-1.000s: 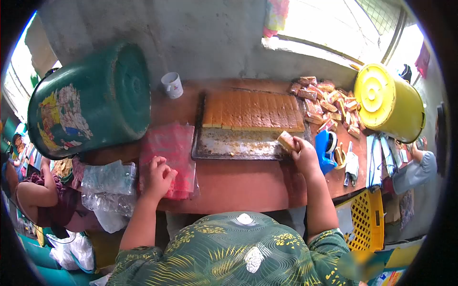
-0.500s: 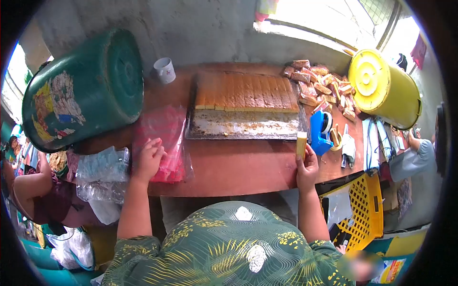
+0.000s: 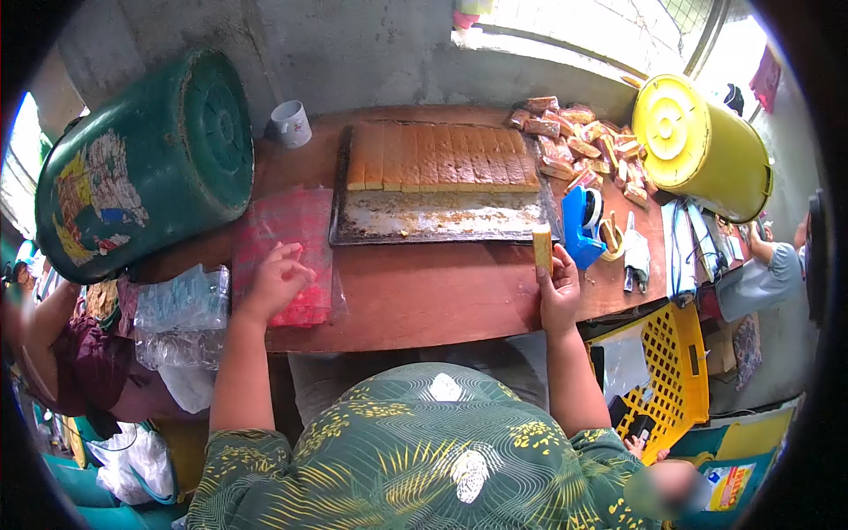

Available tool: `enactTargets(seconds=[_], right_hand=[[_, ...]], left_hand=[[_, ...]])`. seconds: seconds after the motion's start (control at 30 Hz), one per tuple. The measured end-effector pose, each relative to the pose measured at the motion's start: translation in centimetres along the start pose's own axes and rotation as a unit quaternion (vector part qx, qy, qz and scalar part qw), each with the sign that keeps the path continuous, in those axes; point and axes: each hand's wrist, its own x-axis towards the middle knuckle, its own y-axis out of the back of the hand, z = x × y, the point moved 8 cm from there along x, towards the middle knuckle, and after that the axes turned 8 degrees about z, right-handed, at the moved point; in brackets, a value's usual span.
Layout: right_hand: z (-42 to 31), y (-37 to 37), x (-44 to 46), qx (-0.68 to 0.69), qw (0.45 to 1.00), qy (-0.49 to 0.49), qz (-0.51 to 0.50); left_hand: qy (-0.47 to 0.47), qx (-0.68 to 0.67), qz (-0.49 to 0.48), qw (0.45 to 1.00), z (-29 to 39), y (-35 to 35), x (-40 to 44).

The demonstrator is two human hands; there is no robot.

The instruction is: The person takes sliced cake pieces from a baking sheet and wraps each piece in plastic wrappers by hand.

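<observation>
Principal hazard, by judgement: the cake slice (image 3: 542, 252), upright in the right hand (image 3: 560, 287) and pinched near its lower end, may crumble or break at the pinch if thumb and fingers press too hard, or slip if they press too lightly, its upper part being free of the fingers. A second hazard is proximity: the slice appears over the near right corner of the tray (image 3: 442, 215), with the blue tape dispenser (image 3: 580, 237) just beside, so a sideways swing could knock it against either; whether slice and tray touch cannot be told. Under the left hand (image 3: 281, 278), the thin red-tinted plastic sheets (image 3: 265, 221) could slide or cling together if brushed. Relative positions: the slice rises from between the right thumb and fingers, near the tray's near edge, well apart from the left hand. The right hand is closed around the slice's lower part, above the right part of the table (image 3: 424, 291), near its near edge. The left hand is partly open, fingers loosely curled, with nothing visible in its grasp; contact with the sheets cannot be confirmed.
</observation>
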Motion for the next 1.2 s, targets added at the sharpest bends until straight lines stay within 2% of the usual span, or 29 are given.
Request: enactTargets(seconds=[0.07,0.17,0.27,0.37,0.47,0.5,0.53,0.57,0.6,0.7,0.77,0.8,0.83,0.9,0.97,1.0,1.1,1.13,1.2], right_hand=[[0.4,0.3,0.4,0.035,0.999,-0.011,0.007],[1.0,0.9,0.9,0.1,0.994,-0.04,0.003],[0.5,0.8,0.9,0.15,0.987,-0.058,0.008],[0.7,0.9,0.9,0.149,0.987,-0.067,0.008],[1.0,0.9,0.9,0.137,0.989,-0.064,0.003],[0.8,0.8,0.9,0.133,0.989,-0.061,0.002],[0.7,0.7,0.9,0.123,0.991,-0.06,0.006],[0.7,0.7,0.8,0.114,0.992,-0.058,0.012],[0.7,0.6,0.7,0.105,0.993,-0.056,0.02],[0.8,0.5,0.8,0.099,0.994,-0.046,0.0],[1.3,0.7,0.9,0.09,0.995,-0.042,-0.007],[1.4,0.7,0.9,0.086,0.995,-0.039,-0.012],[1.2,0.5,1.0,0.082,0.996,-0.035,-0.014],[0.7,0.1,0.5,0.072,0.997,-0.029,-0.017],[0.3,-0.3,0.1,0.036,0.998,-0.017,-0.039],[0.1,-0.6,0.0,0.018,0.999,-0.009,-0.05],[-0.3,-2.4,-1.5,-0.051,0.99,0.008,-0.128],[-0.9,-3.5,-2.3,-0.141,0.978,0.001,-0.152],[-3.7,-7.6,-4.0,-0.21,0.944,0.074,-0.245]], left_hand=[[-0.036,0.088,-0.01,0.995,3.3,0.2,-0.7],[-0.033,0.001,0.009,0.999,-1.9,-0.8,0.2],[-0.023,-0.037,0.0,0.999,-3.1,-0.5,0.3],[-0.017,0.002,-0.026,1.0,-0.6,0.6,0.2],[-0.006,-0.011,-0.031,0.999,-0.9,1.7,1.2],[0.069,-0.203,0.009,0.977,-2.0,2.4,1.8],[0.14,-0.387,0.048,0.91,-3.3,2.6,2.3],[0.204,-0.553,0.085,0.803,-4.4,2.5,2.8],[0.159,-0.584,0.142,0.784,-2.3,3.0,3.1],[0.035,-0.473,0.132,0.87,5.5,-0.2,1.8],[-0.122,-0.344,0.068,0.929,12.4,-5.6,-0.4],[-0.199,-0.273,0.036,0.94,15.3,-8.4,-1.7],[-0.219,-0.193,-0.064,0.954,16.2,-12.6,-2.6],[-0.235,-0.058,-0.189,0.952,17.7,-17.2,-5.3],[-0.233,0.045,-0.237,0.942,19.9,-17.8,-7.7],[-0.202,0.019,-0.269,0.942,19.2,-18.2,-7.4],[-0.182,-0.054,-0.138,0.972,16.5,-14.2,-4.8],[-0.154,0.04,-0.109,0.981,14.8,-13.4,-4.5],[-0.155,0.077,-0.127,0.977,13.4,-12.8,-4.7]])
